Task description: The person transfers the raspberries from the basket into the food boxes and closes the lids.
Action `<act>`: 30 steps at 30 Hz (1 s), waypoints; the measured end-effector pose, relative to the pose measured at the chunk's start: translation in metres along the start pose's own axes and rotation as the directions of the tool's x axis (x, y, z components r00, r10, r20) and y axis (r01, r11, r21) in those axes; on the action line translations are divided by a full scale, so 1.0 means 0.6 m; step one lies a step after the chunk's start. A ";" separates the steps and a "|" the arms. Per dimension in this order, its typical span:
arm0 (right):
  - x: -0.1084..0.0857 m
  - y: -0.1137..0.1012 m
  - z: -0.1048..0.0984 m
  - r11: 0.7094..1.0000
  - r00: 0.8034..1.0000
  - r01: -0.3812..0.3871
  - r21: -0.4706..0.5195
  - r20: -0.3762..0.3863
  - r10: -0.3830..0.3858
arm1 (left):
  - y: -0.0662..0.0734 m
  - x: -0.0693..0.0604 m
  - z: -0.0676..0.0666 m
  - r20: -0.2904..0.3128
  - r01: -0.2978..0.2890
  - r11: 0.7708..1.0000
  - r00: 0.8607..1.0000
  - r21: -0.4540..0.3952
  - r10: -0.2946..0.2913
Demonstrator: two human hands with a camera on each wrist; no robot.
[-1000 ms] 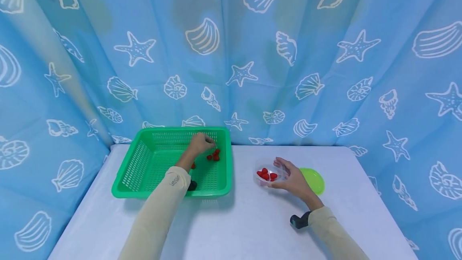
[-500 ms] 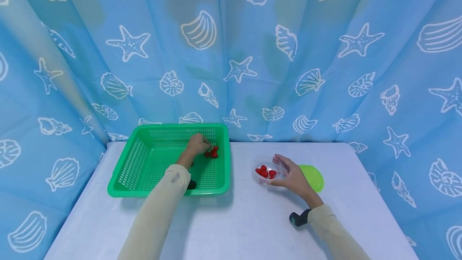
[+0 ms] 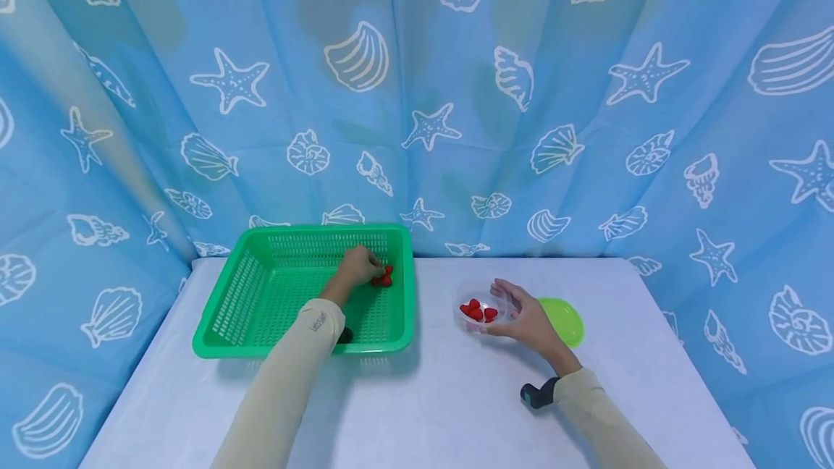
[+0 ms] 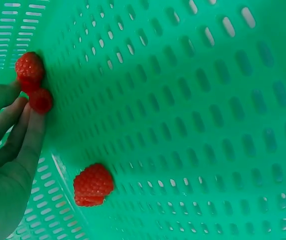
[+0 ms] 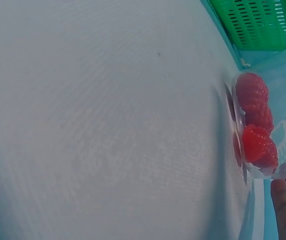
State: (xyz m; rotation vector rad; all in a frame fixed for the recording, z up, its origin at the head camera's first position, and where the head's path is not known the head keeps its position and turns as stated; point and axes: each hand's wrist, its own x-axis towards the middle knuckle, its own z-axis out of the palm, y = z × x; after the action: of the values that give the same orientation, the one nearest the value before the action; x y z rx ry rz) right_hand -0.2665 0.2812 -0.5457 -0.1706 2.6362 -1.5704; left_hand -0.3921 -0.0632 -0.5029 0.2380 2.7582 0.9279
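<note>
Just ahead of my left hand, two raspberries are lying against each other; whether I'm pinching one, I cannot tell.

Long beige sleeves, with tiny dark lettering just behind the left hand. Chunky black gadget behind the right hand, kinda bent, greenish patch.

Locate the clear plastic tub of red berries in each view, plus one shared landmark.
Head: clear plastic tub, right of centre.
Left wrist: not in it.
Right wrist: right edge, around mid-height.
Landmark: green rectangular plastic basket; at left, nearly frame-filling, and top right respectively.
</note>
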 end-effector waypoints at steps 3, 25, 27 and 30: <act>0.000 -0.001 0.001 1.000 1.000 -0.001 -0.001 -0.001 0.001 | 0.000 0.001 0.003 0.010 0.000 1.000 1.000 0.014 0.000; 0.002 -0.005 0.003 1.000 1.000 0.004 -0.002 0.006 -0.004 | -0.009 -0.002 0.007 0.006 -0.042 0.982 0.999 -0.182 0.043; 0.002 -0.004 0.003 1.000 1.000 0.007 -0.006 0.008 -0.007 | -0.009 -0.002 0.007 -0.011 -0.057 0.984 0.998 -0.168 0.056; 0.001 -0.002 0.003 1.000 1.000 -0.005 -0.004 0.007 0.005 | -0.011 -0.003 0.008 -0.031 -0.072 0.985 0.997 -0.155 0.068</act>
State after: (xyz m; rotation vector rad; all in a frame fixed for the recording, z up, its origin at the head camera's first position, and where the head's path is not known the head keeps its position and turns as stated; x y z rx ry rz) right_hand -0.2667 0.2793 -0.5455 -0.1696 2.6326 -1.5601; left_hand -0.3897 -0.0658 -0.5105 0.2995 2.6985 1.1659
